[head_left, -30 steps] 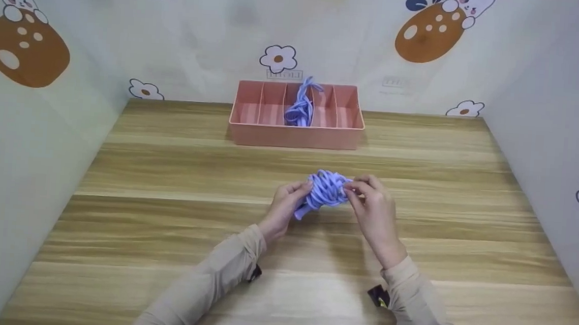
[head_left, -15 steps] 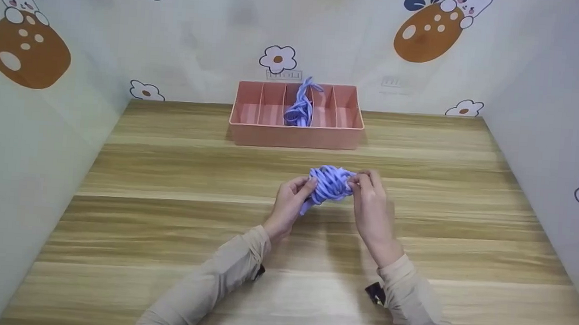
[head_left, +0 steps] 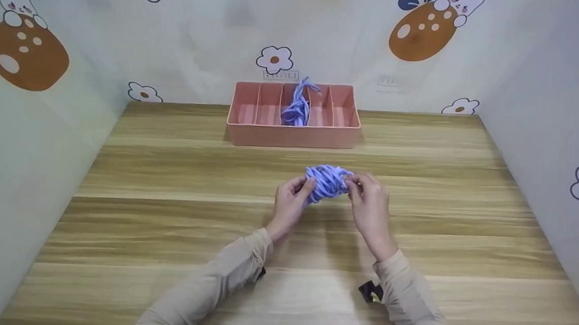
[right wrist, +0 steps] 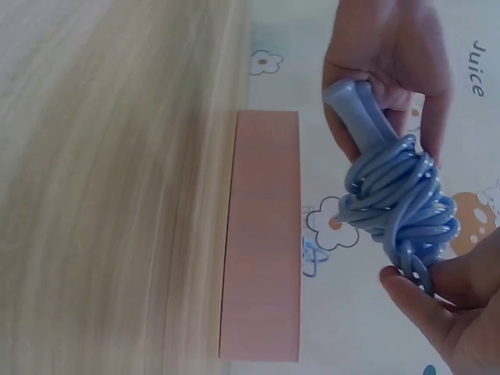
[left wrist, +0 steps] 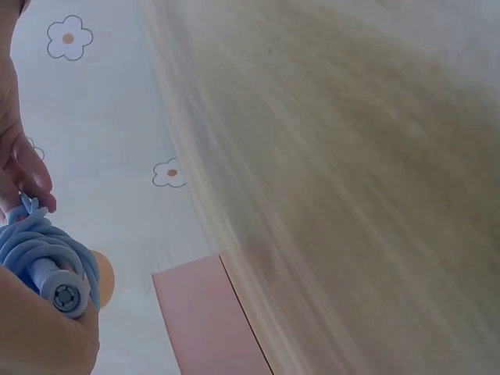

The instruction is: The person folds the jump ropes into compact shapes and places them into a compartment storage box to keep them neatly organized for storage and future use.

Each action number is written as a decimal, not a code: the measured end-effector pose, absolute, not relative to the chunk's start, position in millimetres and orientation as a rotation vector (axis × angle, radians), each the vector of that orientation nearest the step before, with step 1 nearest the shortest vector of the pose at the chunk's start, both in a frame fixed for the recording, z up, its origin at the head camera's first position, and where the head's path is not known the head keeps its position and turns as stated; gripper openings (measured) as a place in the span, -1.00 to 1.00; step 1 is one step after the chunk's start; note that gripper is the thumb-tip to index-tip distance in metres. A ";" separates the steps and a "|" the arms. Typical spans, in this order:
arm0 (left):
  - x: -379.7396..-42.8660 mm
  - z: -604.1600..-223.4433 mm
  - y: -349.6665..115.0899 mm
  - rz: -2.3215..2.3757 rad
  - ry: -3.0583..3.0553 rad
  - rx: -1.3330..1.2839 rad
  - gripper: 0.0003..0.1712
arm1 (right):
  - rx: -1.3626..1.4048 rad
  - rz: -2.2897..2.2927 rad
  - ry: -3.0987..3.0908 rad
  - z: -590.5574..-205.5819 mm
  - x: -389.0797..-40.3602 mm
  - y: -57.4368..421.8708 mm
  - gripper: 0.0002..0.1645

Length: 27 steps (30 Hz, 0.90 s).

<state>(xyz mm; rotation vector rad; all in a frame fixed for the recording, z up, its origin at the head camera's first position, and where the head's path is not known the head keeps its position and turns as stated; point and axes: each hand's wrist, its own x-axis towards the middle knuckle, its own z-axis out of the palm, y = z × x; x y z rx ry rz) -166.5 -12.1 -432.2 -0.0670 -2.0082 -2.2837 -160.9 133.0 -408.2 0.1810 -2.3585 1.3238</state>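
Note:
A blue skipping rope (head_left: 330,181), its cord wound many times about its handles, is held above the table between my two hands. My left hand (head_left: 289,206) grips the left end of the bundle, thumb on top. At the right end, my right hand (head_left: 372,209) pinches the cord between thumb and fingers. In the right wrist view, pale handles (right wrist: 361,117) stick out of the coils beside the left palm. A round handle end (left wrist: 66,295) shows in the left wrist view.
At the back of the wooden table (head_left: 176,175) stands a pink divided box (head_left: 293,138). Its middle compartment holds another blue cord bundle (head_left: 297,109), partly rising over the rim. Patterned walls (head_left: 201,39) enclose the back and sides.
The wound rope has risen slightly away from me and tilted, so its lower handle end shows less in the head view. Both hands have kept hold of it.

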 end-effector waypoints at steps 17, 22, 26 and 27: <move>-172.2 -412.8 -30.5 -1.671 -2.581 -0.369 -0.65 | -0.012 2.008 -2.528 -403.2 -167.6 155.9 -0.77; -170.1 -406.2 -39.3 -1.398 -2.838 -0.595 -0.61 | -0.024 2.061 -2.524 -402.2 -169.3 160.8 -0.88; -165.9 -411.1 -38.1 -1.165 -2.924 -0.660 -0.49 | -0.041 2.197 -2.475 -402.6 -172.4 162.3 -0.96; -165.2 -412.6 -37.8 -1.109 -2.930 -0.650 -0.51 | -0.028 2.226 -2.483 -402.7 -173.7 162.7 -0.95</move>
